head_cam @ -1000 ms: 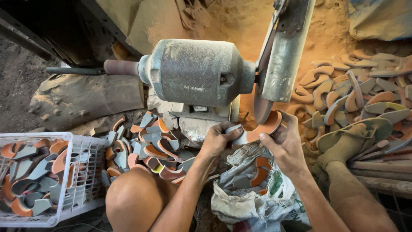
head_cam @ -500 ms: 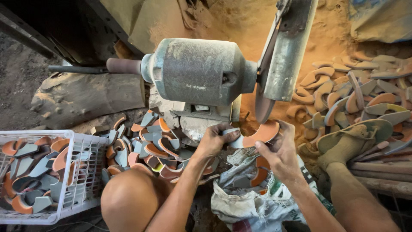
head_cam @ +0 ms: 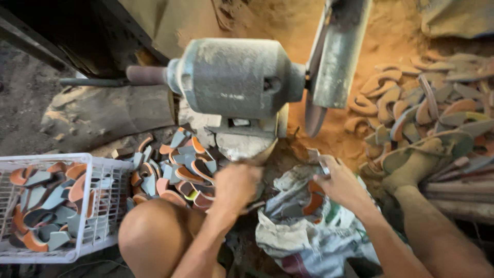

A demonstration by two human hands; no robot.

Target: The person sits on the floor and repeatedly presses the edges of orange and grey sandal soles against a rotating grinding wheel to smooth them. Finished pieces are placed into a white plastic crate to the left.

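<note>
- One view only, from the head camera, looking down past a bare knee (head_cam: 154, 234) at a dusty bench grinder (head_cam: 234, 77) with its grinding wheel (head_cam: 314, 116) hanging edge-on under a metal guard.
- I see my right hand (head_cam: 342, 183) pinching a small grey piece (head_cam: 319, 158) between thumb and fingertips, just below and apart from the wheel.
- My left hand (head_cam: 236, 185) is curled down over the open sack (head_cam: 303, 226); whether it grips anything I cannot tell.
- To grind well, I judge the piece wants a firm pinch, fingertips kept behind its edge, and light contact against the wheel's rim.
- Counts: one grinder, one wheel, one white basket (head_cam: 98, 206) at left, one sack, two hands.
- Orange-and-grey curved pieces (head_cam: 177, 167) lie in heaps too many to count: in the basket, below the motor, and at right (head_cam: 411, 110).
</note>
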